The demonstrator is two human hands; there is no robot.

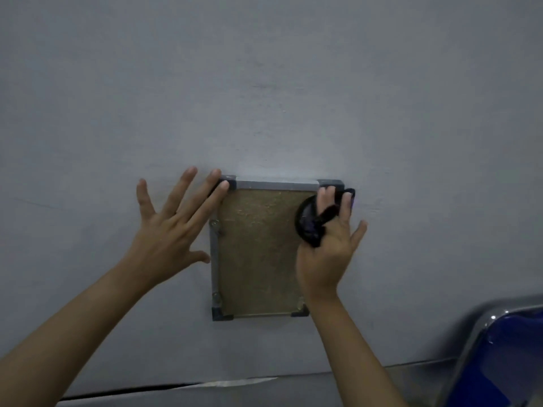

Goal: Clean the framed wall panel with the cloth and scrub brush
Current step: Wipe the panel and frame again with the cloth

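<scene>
A framed wall panel point(255, 259) with a brown cork-like face and a grey metal frame with dark corner pieces hangs on the grey wall. My right hand point(326, 259) grips a round black scrub brush point(308, 221) by its strap, pressed against the panel's upper right area. Flat on the wall, my left hand point(173, 227) has its fingers spread, and the fingertips touch the frame's top left corner. No cloth is visible.
The plain grey wall point(264, 83) fills most of the view. A blue chair with a chrome frame point(505, 356) stands at the lower right. A dark gap along the wall's base point(147, 389) runs across the bottom.
</scene>
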